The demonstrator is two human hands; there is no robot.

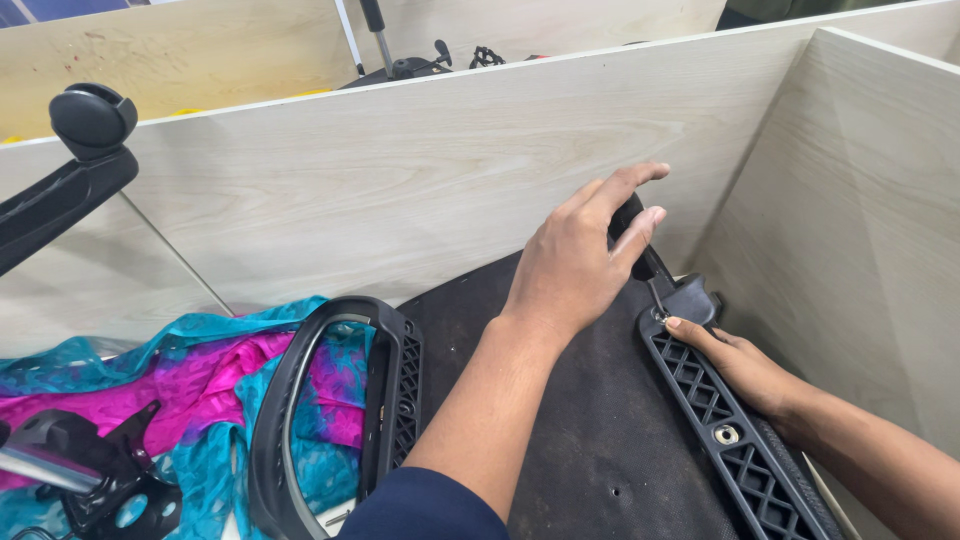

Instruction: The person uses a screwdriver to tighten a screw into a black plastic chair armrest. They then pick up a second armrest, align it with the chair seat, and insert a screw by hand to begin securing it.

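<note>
My left hand [575,262] reaches forward over a dark mat and grips the black handle of a tool [640,245], likely a screwdriver, whose tip points down at the top of a long black ribbed plastic part [735,425]. My right hand [735,365] rests on that ribbed part near its upper end, fingers pressing it down. A metal screw boss shows lower on the part.
A black loop-shaped plastic armrest frame [385,400] lies left of my arm. A pink and teal cloth [200,380] covers the left side, with black metal brackets [100,470] on it. Light wooden partition walls [400,180] enclose the back and right. Another black armrest [70,180] juts in at far left.
</note>
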